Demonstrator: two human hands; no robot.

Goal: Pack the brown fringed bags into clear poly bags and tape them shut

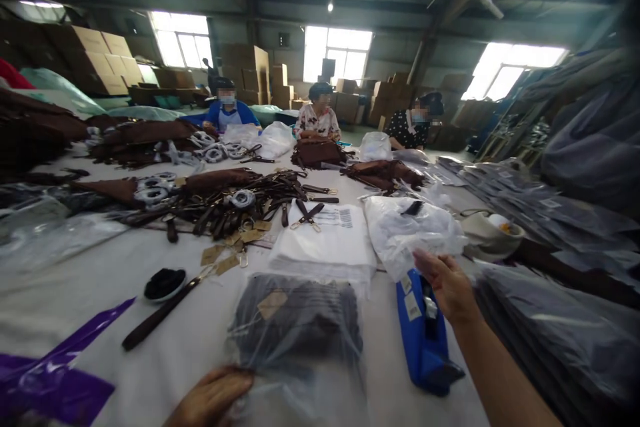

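A clear plastic bag (300,347) with a dark folded item and a tan tag inside lies at the front middle. My left hand (215,397) rests at the bag's lower left edge, its fingers together; what they hold, if anything, is hidden. My right hand (445,283) is raised over the blue tape dispenser (425,340), thumb and fingers pinched near the edge of a white plastic bag (410,227). Whatever is between those fingertips is too small to make out. Behind the clear bag sits a stack of white printed bags (325,240) with two dark straps on top.
Dark straps (225,207) with tags are heaped at centre left. A small dish (165,283), a single strap (160,317) and purple plastic (55,380) lie at left. Packed grey bags (565,327) are stacked at right. Three people sit across the table.
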